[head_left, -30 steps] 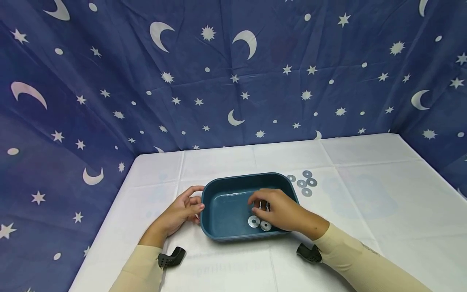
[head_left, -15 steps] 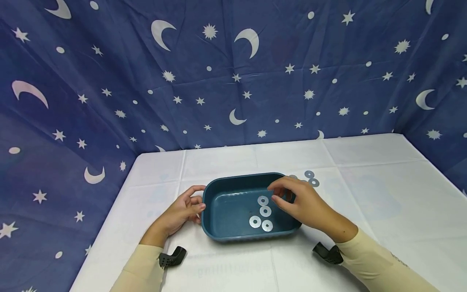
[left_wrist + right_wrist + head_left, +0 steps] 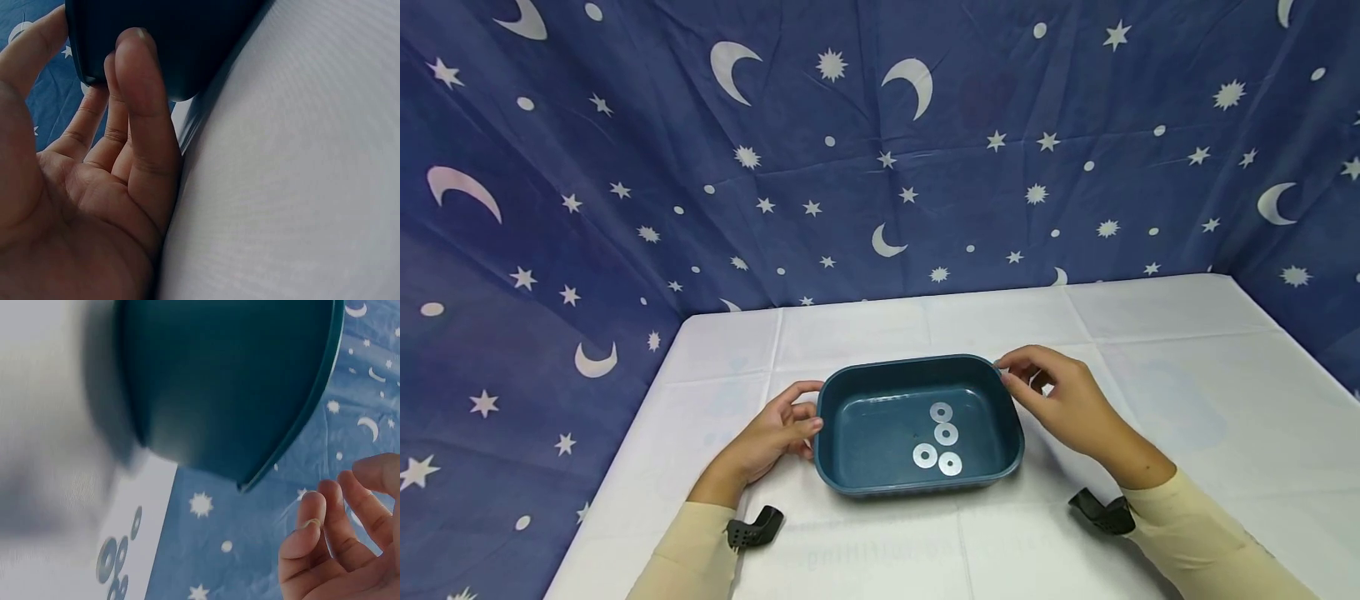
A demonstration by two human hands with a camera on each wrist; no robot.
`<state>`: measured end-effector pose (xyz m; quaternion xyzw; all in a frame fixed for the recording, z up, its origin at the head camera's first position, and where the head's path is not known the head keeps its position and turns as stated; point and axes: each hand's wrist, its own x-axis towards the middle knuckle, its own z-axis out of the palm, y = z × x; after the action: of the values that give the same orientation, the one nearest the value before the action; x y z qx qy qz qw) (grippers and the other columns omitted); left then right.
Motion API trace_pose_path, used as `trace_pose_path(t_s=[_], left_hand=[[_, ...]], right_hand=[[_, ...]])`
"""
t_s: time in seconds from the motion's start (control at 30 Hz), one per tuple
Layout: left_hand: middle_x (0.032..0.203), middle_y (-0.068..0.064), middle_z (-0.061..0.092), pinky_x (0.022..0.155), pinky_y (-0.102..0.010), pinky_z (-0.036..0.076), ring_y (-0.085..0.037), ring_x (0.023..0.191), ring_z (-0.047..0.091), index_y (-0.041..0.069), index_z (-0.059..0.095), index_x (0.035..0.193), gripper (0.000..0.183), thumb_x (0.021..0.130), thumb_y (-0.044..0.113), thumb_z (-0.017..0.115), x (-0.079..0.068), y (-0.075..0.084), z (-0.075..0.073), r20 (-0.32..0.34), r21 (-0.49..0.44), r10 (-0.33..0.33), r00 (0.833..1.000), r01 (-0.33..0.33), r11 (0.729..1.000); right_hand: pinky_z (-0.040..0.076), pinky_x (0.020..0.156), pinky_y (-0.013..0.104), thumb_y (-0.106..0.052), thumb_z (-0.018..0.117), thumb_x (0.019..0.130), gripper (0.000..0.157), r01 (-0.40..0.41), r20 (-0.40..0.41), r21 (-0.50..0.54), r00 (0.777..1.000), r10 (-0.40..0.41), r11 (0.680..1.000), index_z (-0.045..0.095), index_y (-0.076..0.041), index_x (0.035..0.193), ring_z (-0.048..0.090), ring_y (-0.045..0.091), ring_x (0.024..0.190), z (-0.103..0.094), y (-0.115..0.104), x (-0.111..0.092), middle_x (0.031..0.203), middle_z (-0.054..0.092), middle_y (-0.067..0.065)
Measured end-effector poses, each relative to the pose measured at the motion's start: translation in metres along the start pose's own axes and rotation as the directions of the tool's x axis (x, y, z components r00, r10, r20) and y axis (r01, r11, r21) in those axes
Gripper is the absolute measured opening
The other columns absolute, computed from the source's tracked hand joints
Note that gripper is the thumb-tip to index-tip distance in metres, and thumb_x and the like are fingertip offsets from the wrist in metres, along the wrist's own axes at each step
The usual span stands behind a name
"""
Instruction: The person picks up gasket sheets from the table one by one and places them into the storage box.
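Observation:
A dark teal plastic tub (image 3: 880, 487) stands on the white cloth with several flat metal washers (image 3: 947, 434) lying in its right half. My left hand (image 3: 772, 432) rests at the tub's left end, thumb and fingertips against its rim and outer wall; the left wrist view shows the palm facing the wall. My right hand (image 3: 1063, 400) is just outside the tub's far right corner, its fingers loosely bent with nothing between them. The right wrist view shows several more washers (image 3: 107, 559) on the cloth, which the right hand hides in the head view.
A creased white cloth (image 3: 1150, 400) covers the table. Behind it and along both sides hangs a blue curtain (image 3: 820, 183) printed with moons and stars. Black wrist mounts (image 3: 755, 528) sit below both forearms.
My right hand has moved from inside the tub out over its right rim, uncovering the washers there. The left hand and the tub have stayed in place.

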<state>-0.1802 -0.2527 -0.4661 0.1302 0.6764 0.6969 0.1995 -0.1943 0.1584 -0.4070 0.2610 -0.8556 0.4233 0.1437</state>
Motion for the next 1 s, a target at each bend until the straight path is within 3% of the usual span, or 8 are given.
trace_pose_path(t_s=[0.37, 0.67, 1.0], left_hand=[[0.090, 0.006, 0.063, 0.060, -0.024, 0.058, -0.008, 0.067, 0.064, 0.012, 0.036, 0.145, 0.056, 0.097, 0.010, 0.064, 0.000, 0.001, 0.000, -0.008, 0.013, -0.010, 1.000, 0.011, 1.000], [0.090, 0.006, 0.064, 0.059, -0.024, 0.058, -0.007, 0.066, 0.064, 0.010, 0.035, 0.145, 0.056, 0.097, 0.008, 0.063, 0.001, 0.000, -0.001, -0.008, 0.001, -0.007, 1.000, 0.007, 1.000], [0.091, 0.006, 0.064, 0.060, -0.024, 0.058, -0.008, 0.066, 0.065, 0.011, 0.036, 0.145, 0.056, 0.097, 0.009, 0.063, 0.001, -0.001, -0.001, -0.001, 0.003, -0.002, 1.000, 0.002, 1.000]], right_hand=[[0.049, 0.062, 0.017, -0.003, 0.068, 0.092, 0.013, -0.085, -0.055, -0.086, 0.995, 0.080, 0.993, 0.069, -0.010, 0.103, 0.057, 0.005, 0.066, -0.016, 0.028, 0.004, 0.079, 0.066, -0.001], [0.048, 0.060, 0.022, -0.012, 0.068, 0.095, 0.012, -0.203, 0.017, -0.104, 0.979, 0.205, 0.974, 0.070, -0.008, 0.105, 0.058, 0.009, 0.069, -0.023, 0.042, 0.004, 0.081, 0.067, 0.003], [0.048, 0.058, 0.025, -0.005, 0.069, 0.091, 0.018, -0.288, 0.134, -0.150, 0.942, 0.308, 0.946, 0.068, -0.004, 0.109, 0.061, 0.019, 0.075, -0.023, 0.059, 0.001, 0.088, 0.068, 0.010]])
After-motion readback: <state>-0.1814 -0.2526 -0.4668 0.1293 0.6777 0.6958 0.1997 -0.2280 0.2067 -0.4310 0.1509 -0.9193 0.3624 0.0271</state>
